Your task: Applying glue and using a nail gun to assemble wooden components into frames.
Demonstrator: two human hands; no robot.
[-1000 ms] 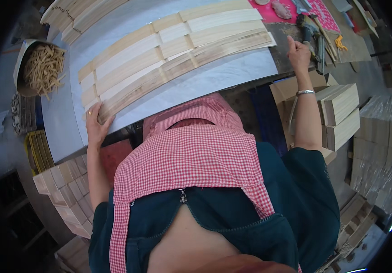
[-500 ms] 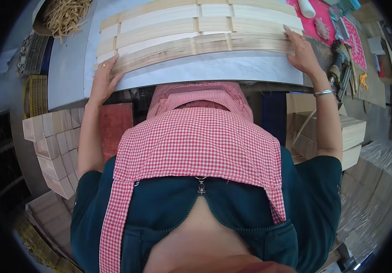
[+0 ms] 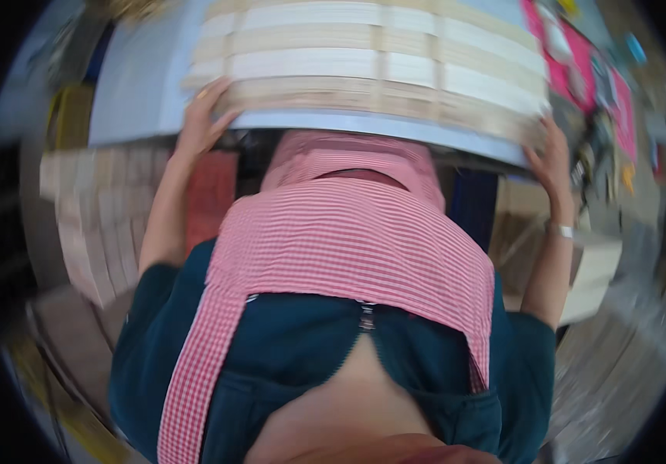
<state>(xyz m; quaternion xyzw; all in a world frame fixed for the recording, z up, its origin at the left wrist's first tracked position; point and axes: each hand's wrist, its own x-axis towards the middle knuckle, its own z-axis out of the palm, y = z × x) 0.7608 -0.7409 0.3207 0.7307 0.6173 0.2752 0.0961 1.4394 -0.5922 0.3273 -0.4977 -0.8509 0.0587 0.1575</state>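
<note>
A slatted wooden panel [image 3: 310,63], pale strips side by side with narrow crosspieces over them, lies on a light table [image 3: 136,85] in front of me. My left hand [image 3: 203,124] grips its near left corner, fingers against the end and thumb spread along the near edge. At the near right corner my right hand [image 3: 551,158] holds the other end, its fingertips smeared by motion. The panel's near edge runs close to the table's front edge, nearest on the right.
Stacked wooden blocks [image 3: 101,220] stand low on the left, beside a red board [image 3: 213,193]. More wood [image 3: 596,267] is piled low right, near plastic-wrapped boards [image 3: 607,348]. A pink cloth [image 3: 580,58] with blurred items lies beyond the panel's right end. A yellow crate [image 3: 70,116] stands left.
The panel's right end has come toward me, nearer the table's front edge, with my right hand drawn back along with it. My left hand stays at the left corner. The view has shifted and blurred.
</note>
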